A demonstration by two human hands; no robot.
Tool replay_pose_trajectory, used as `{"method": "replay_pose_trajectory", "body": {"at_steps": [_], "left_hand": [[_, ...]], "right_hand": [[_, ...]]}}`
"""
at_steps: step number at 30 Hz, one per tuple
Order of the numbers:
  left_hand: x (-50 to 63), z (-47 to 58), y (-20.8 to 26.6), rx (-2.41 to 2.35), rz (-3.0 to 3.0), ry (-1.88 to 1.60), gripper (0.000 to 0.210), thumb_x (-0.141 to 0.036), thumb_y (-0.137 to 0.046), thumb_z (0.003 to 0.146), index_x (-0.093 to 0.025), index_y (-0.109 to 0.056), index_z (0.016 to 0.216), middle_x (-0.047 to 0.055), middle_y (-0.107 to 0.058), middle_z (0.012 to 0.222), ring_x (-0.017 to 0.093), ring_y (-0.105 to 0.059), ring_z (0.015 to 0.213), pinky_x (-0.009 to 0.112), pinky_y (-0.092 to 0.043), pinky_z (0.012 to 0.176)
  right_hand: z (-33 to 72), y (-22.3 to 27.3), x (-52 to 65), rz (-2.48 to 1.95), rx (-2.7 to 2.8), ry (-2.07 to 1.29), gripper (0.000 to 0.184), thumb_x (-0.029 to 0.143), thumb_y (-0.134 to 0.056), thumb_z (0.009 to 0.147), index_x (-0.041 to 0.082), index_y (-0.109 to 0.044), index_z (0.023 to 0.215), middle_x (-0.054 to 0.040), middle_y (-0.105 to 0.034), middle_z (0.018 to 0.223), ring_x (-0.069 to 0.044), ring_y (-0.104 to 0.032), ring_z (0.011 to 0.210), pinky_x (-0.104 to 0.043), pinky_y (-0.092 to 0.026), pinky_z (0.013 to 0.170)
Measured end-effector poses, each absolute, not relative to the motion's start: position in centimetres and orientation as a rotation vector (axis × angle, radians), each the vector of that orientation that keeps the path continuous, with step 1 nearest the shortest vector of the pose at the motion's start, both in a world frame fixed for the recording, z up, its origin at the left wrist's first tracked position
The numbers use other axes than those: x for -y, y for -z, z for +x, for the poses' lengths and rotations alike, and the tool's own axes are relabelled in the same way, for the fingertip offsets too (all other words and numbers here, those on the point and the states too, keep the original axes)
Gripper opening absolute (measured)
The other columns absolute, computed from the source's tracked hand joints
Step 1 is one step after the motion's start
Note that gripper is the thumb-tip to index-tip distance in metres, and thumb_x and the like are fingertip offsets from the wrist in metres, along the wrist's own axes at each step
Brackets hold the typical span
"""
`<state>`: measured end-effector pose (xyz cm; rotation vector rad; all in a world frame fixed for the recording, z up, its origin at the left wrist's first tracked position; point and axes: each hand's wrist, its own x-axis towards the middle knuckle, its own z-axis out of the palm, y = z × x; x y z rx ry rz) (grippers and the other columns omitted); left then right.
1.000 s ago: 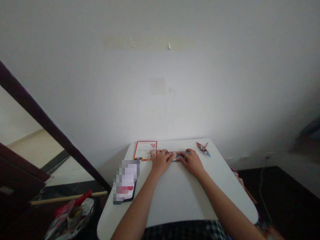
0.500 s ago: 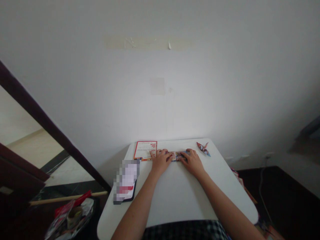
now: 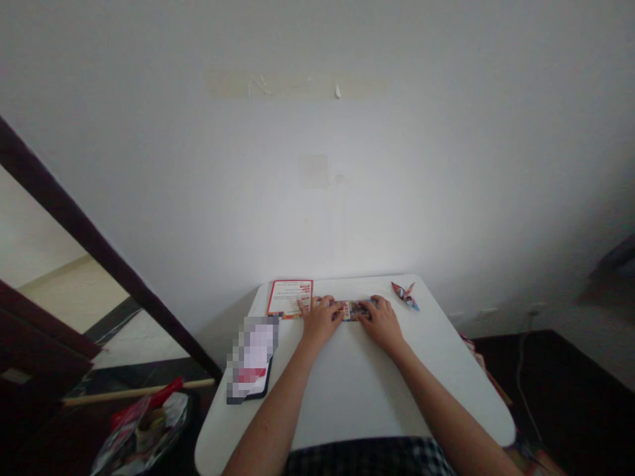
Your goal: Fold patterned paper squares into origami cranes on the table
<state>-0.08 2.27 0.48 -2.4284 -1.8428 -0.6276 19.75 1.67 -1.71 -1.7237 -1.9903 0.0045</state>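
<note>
White table, rounded corners, against a pale wall; one printed paper strip, lying under the spread fingers of left hand and right hand; one red-edged sheet, left; one phone, screen pixelated; one folded paper figure, far right corner.

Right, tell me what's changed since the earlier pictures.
Nothing visibly moved on the table; nothing was taken hold of or let go. The view shifted slightly. The left hand and right hand stay on the paper strip; the phone, printed sheet and paper bird stay put.
</note>
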Motion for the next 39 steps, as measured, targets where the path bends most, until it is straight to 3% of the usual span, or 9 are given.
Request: {"method": "replay_pose_trajectory", "body": {"at_steps": [16, 26, 39], "left_hand": [[-1.8, -0.1, -0.8, 1.784, -2.434, 0.648, 0.032, -0.050, -0.042, 0.094, -0.048, -0.063, 0.118, 0.001, -0.061, 0.119, 0.029, -0.043, 0.116, 0.076, -0.003, 0.107], [-1.5, 0.2, -1.1, 1.793, -2.432, 0.618, 0.032, -0.050, -0.045, 0.093, -0.048, -0.063, 0.120, 0.002, -0.060, 0.115, 0.028, -0.043, 0.115, 0.075, -0.001, 0.108], [-1.5, 0.2, -1.1, 1.789, -2.417, 0.641, 0.031, -0.051, -0.047, 0.092, -0.046, -0.066, 0.117, 0.003, -0.061, 0.110, 0.029, -0.044, 0.112, 0.077, 0.000, 0.106]], "right_hand": [[20.1, 2.3, -1.8, -1.690, 2.001, 0.000, 0.036, 0.036, -0.055, 0.091, 0.026, -0.061, 0.125, -0.0123, -0.052, 0.130, -0.027, -0.047, 0.121, -0.040, -0.041, 0.101], [20.0, 1.5, -1.4, -1.699, 2.046, -0.009, 0.035, 0.033, -0.050, 0.095, 0.042, -0.060, 0.128, -0.0086, -0.049, 0.133, -0.025, -0.045, 0.121, -0.038, -0.039, 0.099], [19.6, 0.9, -1.0, -1.726, 2.023, -0.041, 0.032, 0.034, -0.053, 0.093, 0.038, -0.065, 0.123, -0.0094, -0.049, 0.134, -0.025, -0.044, 0.123, -0.037, -0.036, 0.103]]}}
